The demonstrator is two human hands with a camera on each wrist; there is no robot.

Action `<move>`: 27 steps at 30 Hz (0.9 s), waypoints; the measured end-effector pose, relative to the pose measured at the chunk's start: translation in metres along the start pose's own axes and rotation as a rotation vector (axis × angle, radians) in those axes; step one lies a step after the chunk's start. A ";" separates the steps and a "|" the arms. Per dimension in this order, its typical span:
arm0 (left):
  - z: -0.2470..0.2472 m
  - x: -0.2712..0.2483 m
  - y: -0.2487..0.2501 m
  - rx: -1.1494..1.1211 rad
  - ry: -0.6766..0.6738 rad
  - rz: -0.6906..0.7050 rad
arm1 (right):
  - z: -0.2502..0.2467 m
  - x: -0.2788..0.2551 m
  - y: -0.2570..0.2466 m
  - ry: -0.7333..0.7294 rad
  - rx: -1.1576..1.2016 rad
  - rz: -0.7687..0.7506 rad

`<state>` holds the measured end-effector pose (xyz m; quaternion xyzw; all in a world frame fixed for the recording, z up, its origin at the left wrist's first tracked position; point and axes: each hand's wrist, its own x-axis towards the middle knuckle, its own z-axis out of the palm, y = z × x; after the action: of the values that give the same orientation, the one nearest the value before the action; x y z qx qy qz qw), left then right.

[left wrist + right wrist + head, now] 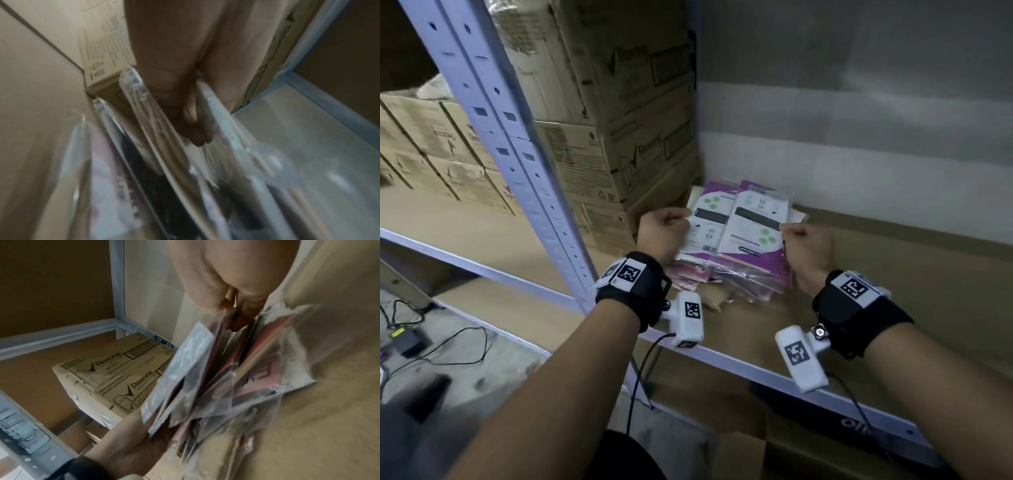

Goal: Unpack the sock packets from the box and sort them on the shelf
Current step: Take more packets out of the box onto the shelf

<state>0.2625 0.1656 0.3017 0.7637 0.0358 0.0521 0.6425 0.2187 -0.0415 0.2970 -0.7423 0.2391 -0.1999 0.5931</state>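
Observation:
A stack of sock packets point(736, 233) in clear plastic, with white and purple printed cards on top, lies on the cardboard-lined shelf point(893, 291). My left hand point(683, 219) grips the stack's left edge with curled fingers. My right hand point(789, 233) grips its right edge. In the left wrist view my fingers point(185, 126) reach between the packets point(164, 154), splitting the pile. In the right wrist view my right hand's fingers point(240, 318) sit inside the fanned packets point(205, 378), and my left hand point(131, 443) holds the pile's other side. Pink and dark packets lie lower in the pile.
Stacked Rexona cartons point(626, 137) stand right behind and left of the packets. A pale metal upright point(517, 154) rises at the left, and the shelf's front rail point(756, 370) runs below my wrists. An open cardboard box point(739, 455) sits under the shelf. Cables point(414, 335) lie on the floor.

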 end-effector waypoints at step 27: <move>0.017 -0.061 0.057 0.589 -0.118 0.372 | -0.044 -0.046 -0.033 -0.334 -0.566 -0.462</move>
<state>0.2032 0.1315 0.3534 0.9114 -0.1276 0.1113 0.3751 0.1599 -0.0430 0.3381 -0.9329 0.0117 -0.1307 0.3354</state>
